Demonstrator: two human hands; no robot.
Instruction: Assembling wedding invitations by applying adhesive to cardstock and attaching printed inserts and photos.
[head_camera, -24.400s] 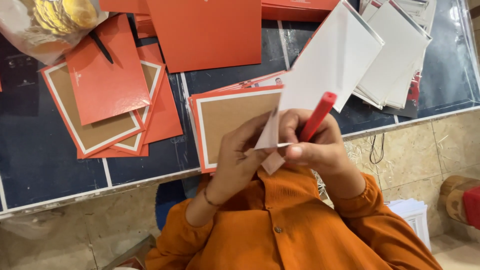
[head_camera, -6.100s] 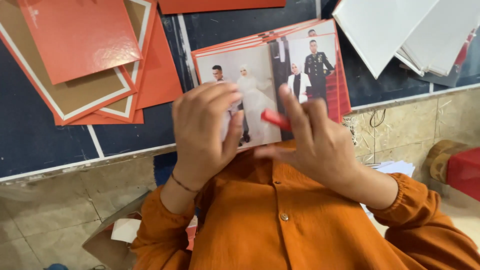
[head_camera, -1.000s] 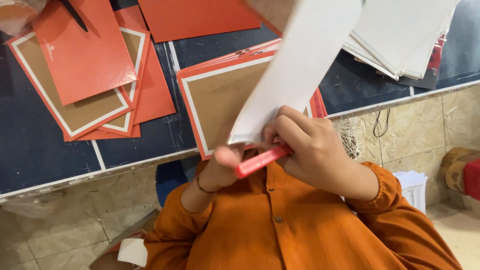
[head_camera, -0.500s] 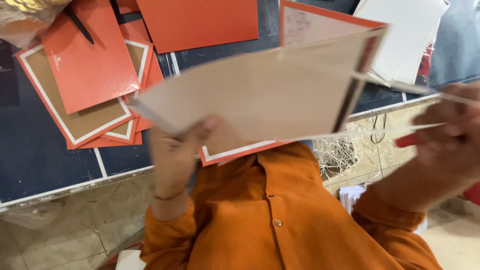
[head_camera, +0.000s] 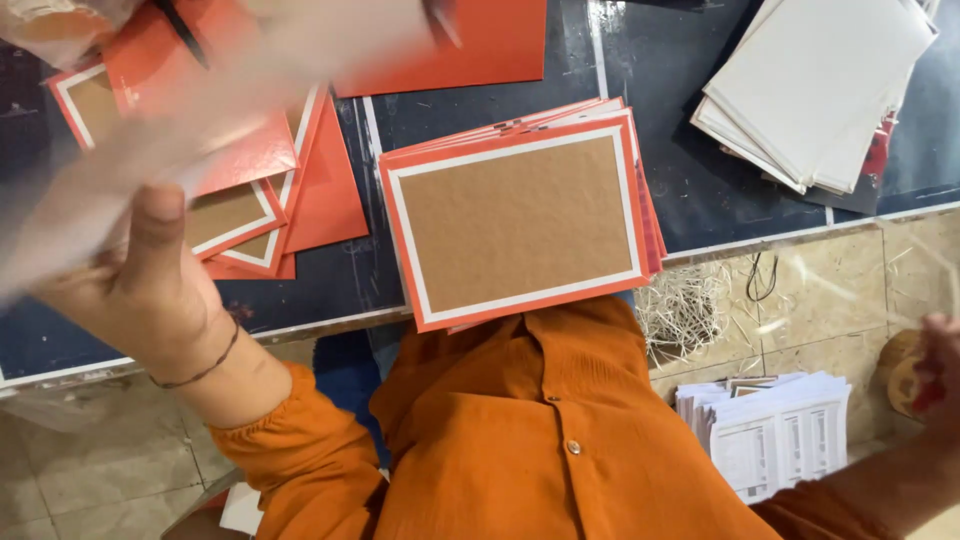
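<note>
My left hand (head_camera: 150, 290) pinches a pale sheet (head_camera: 150, 130), thumb on top; the sheet is blurred and sweeps across the upper left. At the far right edge is my right hand (head_camera: 935, 365), low and blurred, and it seems to hold a small red stick (head_camera: 925, 388). Between the hands a stack of cards (head_camera: 515, 220) lies on the dark table (head_camera: 680, 170). Its top card is brown with a white border and an orange-red rim. My orange shirt (head_camera: 520, 440) fills the bottom.
Loose orange-red cards (head_camera: 300, 190) overlap at the left, and one more (head_camera: 470, 45) lies at the top. A pile of white sheets (head_camera: 820, 80) sits at the top right. Printed sheets (head_camera: 770, 430) and straw (head_camera: 685, 310) lie on the tiled floor below the table edge.
The pale sheet has swung from the middle to the left in my left hand, uncovering the card stack. My right hand has dropped away to the right edge.
</note>
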